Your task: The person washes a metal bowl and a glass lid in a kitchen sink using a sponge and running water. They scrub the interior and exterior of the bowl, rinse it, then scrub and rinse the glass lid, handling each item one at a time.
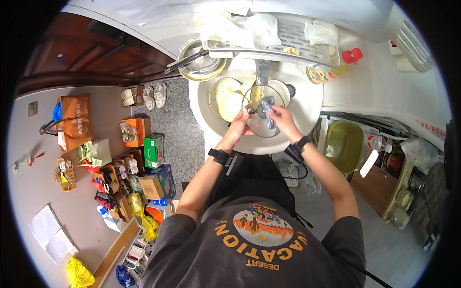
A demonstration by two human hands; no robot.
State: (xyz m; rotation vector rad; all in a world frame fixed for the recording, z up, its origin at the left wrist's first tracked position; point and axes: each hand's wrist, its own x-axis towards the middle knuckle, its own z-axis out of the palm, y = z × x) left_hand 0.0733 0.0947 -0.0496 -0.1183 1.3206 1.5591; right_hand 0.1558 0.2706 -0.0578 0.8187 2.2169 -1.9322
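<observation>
Over the white washbasin, my left hand grips the near left edge of a round glass lid with a thin dark rim. A dark knob sits at the lid's middle. My right hand holds a blue-grey scrubbing cloth or sponge against or just over the glass; contact is hard to tell. Beneath and behind the lid, the basin holds a patterned plate, a pale yellow bowl and a white bowl. The faucet reaches in from the back.
A draining rack spans the basin's back. Stacked bowls with dark chopsticks stand at back left, a red-capped bottle at back right. An olive-green tub is lower right. Shoes and boxes line the left wall.
</observation>
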